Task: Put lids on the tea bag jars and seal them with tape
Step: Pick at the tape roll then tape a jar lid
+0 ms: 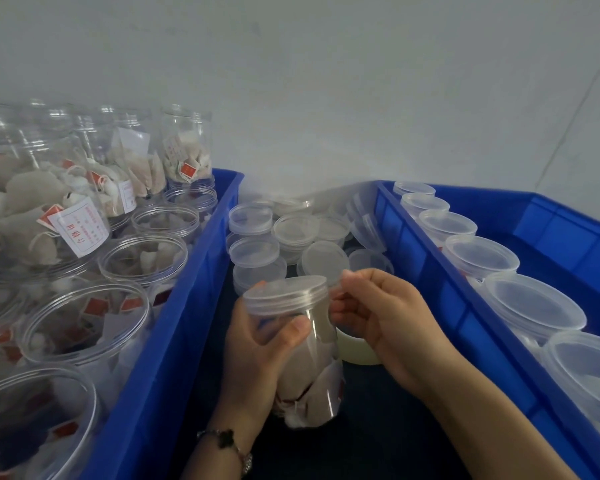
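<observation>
Pale grey wall (326, 81) fills the upper half of the view, with two blue bins and a dark surface (378, 427) between them below it.

Farthest left, the left blue crate (174, 341) is packed with clear open jars (84, 317) of tea bags, none of them lidded; a second layer stands on the first at the back, and a white printed label (80, 226) shows through one wall.

Next comes the left hand (257, 348), a bracelet (229, 441) at its wrist. Its fingers and thumb are curled round the held jar (309, 358), which tilts slightly right over the dark surface and holds tea bags in its lower part. A clear lid (288, 292) sits on the jar's mouth.

Behind the jar, loose lids (274, 233) lie heaped between the two crates (some stacked, some leaning on edge).

To the jar's right, the right hand (385, 317) has its thumb and forefinger pressed together in a pinch just beside the lid's rim; what they pinch is too thin or clear to tell. Under that hand a pale roll of tape (357, 351) rests on the dark surface, touching or just beside the jar.

Farthest right, the right blue crate (465, 306) holds a row of lidded jars (530, 303) along its near wall.
</observation>
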Demonstrator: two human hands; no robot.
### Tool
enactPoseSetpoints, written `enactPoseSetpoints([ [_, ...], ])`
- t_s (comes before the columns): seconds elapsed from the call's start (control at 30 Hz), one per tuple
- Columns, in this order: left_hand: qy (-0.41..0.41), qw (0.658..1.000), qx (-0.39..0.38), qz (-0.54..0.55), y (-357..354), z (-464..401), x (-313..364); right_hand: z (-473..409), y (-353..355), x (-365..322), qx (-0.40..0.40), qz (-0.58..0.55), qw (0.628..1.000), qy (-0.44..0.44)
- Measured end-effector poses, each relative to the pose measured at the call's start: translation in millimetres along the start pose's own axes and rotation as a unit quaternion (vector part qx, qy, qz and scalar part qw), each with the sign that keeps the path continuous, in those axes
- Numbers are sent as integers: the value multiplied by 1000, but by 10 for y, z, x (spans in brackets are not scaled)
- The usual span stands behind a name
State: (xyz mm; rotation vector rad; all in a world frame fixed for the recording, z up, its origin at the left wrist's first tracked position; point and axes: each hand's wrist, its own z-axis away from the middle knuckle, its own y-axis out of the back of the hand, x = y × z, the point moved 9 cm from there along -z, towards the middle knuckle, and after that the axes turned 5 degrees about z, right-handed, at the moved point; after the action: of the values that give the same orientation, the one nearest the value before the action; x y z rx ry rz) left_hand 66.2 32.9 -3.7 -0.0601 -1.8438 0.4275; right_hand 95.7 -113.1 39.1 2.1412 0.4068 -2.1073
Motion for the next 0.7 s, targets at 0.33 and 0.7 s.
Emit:
enactPoseSetpoints([
  [0.33,-4,1000,9,18,-10,9,0,-143,179,151,93,-100,990,-43],
  [0.7,-6,1000,24,-4,20,-7,24,58,307,-239,83,-4,996,-22],
])
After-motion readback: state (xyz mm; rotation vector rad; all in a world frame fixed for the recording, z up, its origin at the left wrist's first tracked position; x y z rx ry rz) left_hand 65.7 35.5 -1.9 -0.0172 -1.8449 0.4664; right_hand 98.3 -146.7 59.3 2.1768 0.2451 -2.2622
